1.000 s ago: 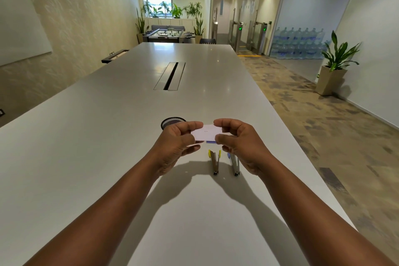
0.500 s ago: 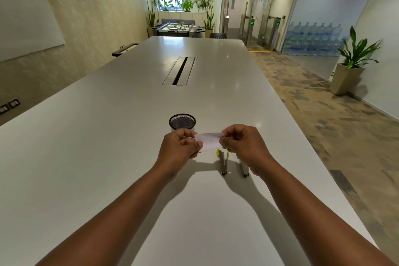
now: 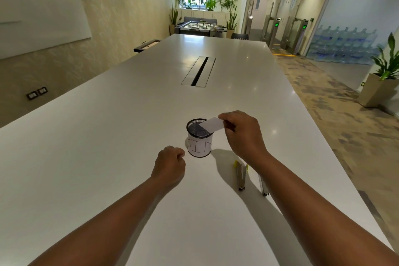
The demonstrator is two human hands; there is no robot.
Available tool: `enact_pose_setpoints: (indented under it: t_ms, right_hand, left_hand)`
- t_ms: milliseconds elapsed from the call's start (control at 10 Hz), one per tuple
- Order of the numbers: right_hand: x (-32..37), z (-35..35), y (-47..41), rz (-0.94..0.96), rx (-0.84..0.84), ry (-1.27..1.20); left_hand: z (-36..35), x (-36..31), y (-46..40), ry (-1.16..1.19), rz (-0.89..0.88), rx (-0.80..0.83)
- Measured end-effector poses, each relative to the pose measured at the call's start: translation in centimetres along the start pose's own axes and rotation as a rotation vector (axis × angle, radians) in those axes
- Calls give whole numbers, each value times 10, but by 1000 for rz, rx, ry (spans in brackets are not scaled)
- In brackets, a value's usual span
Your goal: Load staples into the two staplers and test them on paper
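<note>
Your left hand [image 3: 170, 162] sits low over the white table [image 3: 86, 147], fingers curled into a loose fist with nothing in it, just left of the mesh cup [image 3: 199, 137] and not touching it. The cup stands upright on the table — black mesh rim, a white paper label wrapped around its wall with dark hand-drawn marks that cannot be read with certainty.

Over the cup's mouth you hold a small slip of white paper [image 3: 211, 124]. It lies nearly flat and slightly tilted, its left end above the mesh opening, its right end pinched between the thumb and fingertips of your right hand [image 3: 243, 134]. The other fingers of that hand are bent inward; the hand is raised above the table, just right of the cup.

Below and right of the cup, two staplers lie on the table side by side, near each other but apart. The left stapler [image 3: 240, 176] shows yellow at its far end and stands open in a narrow V. The right stapler [image 3: 263, 185] is mostly hidden by your right forearm — whether it is open or closed cannot be told.
</note>
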State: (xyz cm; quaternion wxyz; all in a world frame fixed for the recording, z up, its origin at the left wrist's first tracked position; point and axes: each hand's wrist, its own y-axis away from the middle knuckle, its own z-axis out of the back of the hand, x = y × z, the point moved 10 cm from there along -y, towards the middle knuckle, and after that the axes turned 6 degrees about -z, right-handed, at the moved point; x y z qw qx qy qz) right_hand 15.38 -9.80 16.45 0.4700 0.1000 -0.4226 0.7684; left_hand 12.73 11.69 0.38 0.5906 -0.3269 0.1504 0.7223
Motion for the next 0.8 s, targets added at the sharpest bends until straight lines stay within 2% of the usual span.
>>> enact_pose_setpoints:
  t_ms: [200,400,600,800]
  right_hand:
    - [6,-53,-19,115,147,150]
    - [-8,-94,-25,80,298,226]
    - [-18,-75,-22,-4,165,104]
    - [-52,-49,6,-140,87,111]
  left_hand:
    - [-9,5,-17,-62,-30,55]
    - [-12,7,-24,-75,-55,95]
    - [-11,3,-26,-123,-83,72]
    - [-17,-10,-12,-239,-115,135]
